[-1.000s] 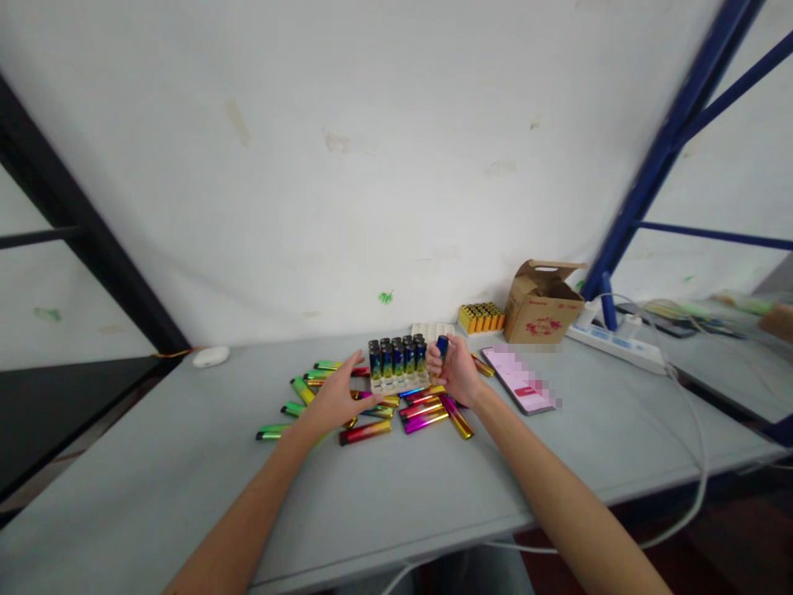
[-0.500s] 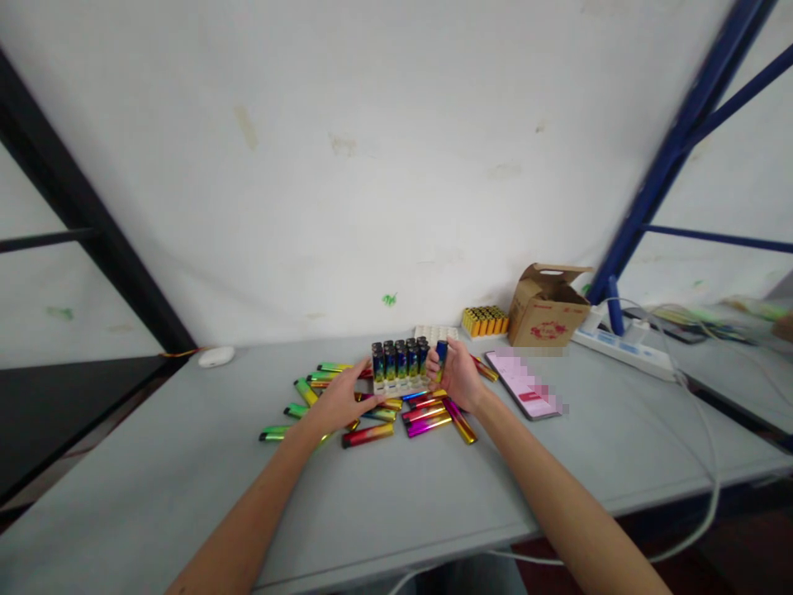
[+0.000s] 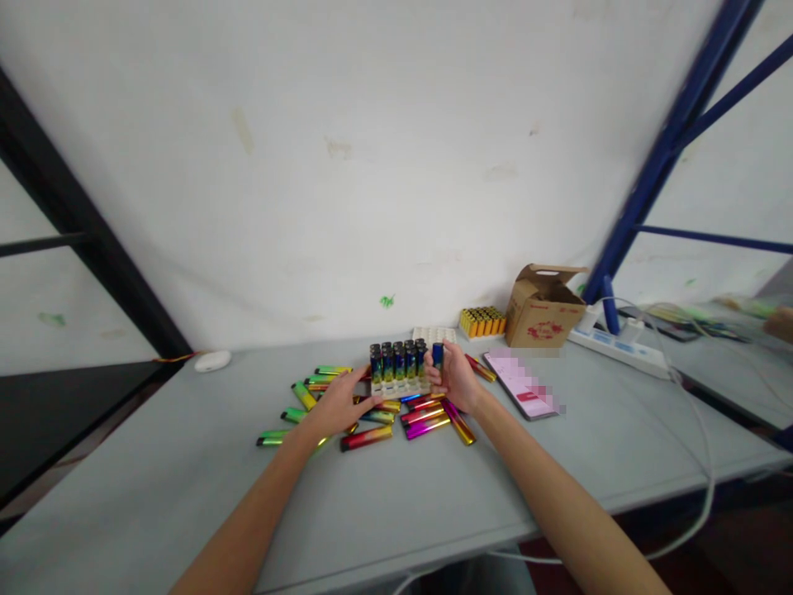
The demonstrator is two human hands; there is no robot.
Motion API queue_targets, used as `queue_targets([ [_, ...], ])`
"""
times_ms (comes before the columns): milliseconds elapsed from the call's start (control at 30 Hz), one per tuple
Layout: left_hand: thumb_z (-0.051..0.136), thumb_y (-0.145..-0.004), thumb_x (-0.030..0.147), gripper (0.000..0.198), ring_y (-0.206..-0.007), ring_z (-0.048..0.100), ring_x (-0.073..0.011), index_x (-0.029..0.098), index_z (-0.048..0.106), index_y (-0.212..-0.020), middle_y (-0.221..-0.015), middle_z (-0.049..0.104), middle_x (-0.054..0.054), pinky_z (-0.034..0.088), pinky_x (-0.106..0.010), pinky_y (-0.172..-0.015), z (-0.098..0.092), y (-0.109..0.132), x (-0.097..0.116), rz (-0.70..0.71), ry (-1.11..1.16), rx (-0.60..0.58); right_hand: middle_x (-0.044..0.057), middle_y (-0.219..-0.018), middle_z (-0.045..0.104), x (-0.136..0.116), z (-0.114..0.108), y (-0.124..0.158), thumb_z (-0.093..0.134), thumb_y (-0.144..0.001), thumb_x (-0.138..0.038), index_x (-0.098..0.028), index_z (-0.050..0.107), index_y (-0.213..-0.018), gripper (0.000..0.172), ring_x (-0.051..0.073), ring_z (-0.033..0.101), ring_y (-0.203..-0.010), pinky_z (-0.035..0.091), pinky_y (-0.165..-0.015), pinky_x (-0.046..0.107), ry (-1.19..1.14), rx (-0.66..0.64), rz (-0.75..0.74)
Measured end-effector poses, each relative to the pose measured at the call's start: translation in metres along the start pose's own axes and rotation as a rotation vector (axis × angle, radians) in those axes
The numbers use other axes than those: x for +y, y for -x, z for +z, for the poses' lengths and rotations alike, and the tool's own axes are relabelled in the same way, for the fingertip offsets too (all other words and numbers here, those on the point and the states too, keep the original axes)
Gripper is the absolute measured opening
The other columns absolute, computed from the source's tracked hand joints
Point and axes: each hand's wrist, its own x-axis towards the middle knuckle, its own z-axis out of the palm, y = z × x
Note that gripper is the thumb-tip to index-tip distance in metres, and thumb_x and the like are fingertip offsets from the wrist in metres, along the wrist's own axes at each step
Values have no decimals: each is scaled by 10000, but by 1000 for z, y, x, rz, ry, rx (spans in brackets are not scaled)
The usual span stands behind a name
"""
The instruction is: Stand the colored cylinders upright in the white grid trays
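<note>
A white holed tray (image 3: 391, 392) carries rows of upright blue-and-yellow tubes (image 3: 400, 364) with dark tops. My left hand (image 3: 339, 405) is at the tray's left front corner, thumb along the front edge and fingers by the left side. Close to the tray's right end, my right hand (image 3: 457, 376) has its fingers wrapped round one upright dark blue tube (image 3: 438, 355). That tube's lower part is hidden by the fingers. Loose shiny tubes in green (image 3: 303, 395), red (image 3: 367, 438) and purple (image 3: 427, 426) lie on the table before and left of the tray.
Behind stand a second white holed tray (image 3: 434, 335), a block of orange cylinders (image 3: 481, 322) and an open cardboard box (image 3: 543, 318). On the right lie a phone (image 3: 520, 387) and a power strip (image 3: 619, 351) with white cables. A white case (image 3: 212, 361) sits far left.
My right hand, with the dark blue tube, has shifted slightly left, closer to the tubes in the tray. My left hand stays at the tray's corner. The whole view has shifted slightly.
</note>
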Motion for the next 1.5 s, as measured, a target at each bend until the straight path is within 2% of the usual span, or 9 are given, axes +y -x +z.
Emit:
queue_targets([
  [300,619,-808,438,576,-1107,597,-293,149,510,-1295,-1225,636,-132,449,-431,-980,-4,1,7,19,-4,2,-71,-529,234,-1,4,2,405,-758,-431,-210,338,-614,273,73,194,-424,135,-383,185,20,10,15],
  [433,626,-798,462,599,-1119,593,-300,142,511,-1290,-1225,635,-139,445,-440,-991,-3,2,6,2,-12,15,-75,-541,240,1,6,3,411,-775,-439,-211,343,-640,274,71,174,-431,128,-387,179,24,2,51],
  [533,638,-781,483,620,-1137,584,-311,138,519,-1282,-1232,630,-149,437,-452,-1003,-1,2,4,-7,-8,31,-77,-540,262,2,6,2,427,-787,-481,-208,378,-667,302,70,175,-428,121,-383,173,25,20,9],
  [767,611,-796,489,612,-1124,587,-313,130,513,-1282,-1220,632,-160,439,-459,-993,-3,1,7,-1,-20,14,-6,-626,449,1,7,4,436,-780,-496,-189,488,-698,322,129,459,-525,302,-392,200,52,-48,-53],
  [867,612,-796,474,586,-1098,600,-305,147,521,-1273,-1202,644,-145,449,-450,-978,-5,1,10,15,-14,20,-4,-636,458,2,6,4,446,-798,-515,-189,505,-706,344,142,493,-551,349,-408,215,69,-70,-43],
  [1100,598,-809,440,571,-1095,598,-308,118,516,-1274,-1196,640,-161,450,-446,-970,-7,2,15,17,-9,-2,-28,-592,410,3,4,3,493,-823,-560,-165,566,-786,404,94,365,-491,237,-398,178,45,-89,-53],
  [1300,601,-811,427,558,-1110,589,-307,133,512,-1276,-1211,635,-152,443,-450,-980,-6,2,14,19,-10,3,-57,-539,302,2,4,3,468,-798,-533,-185,436,-641,382,69,232,-439,116,-388,176,10,-66,27],
  [1500,597,-817,428,552,-1113,586,-303,135,511,-1277,-1220,630,-153,439,-447,-984,-7,2,15,26,-22,1,-66,-523,259,3,6,3,419,-770,-473,-201,356,-591,331,67,204,-427,124,-384,184,13,-41,27],
])
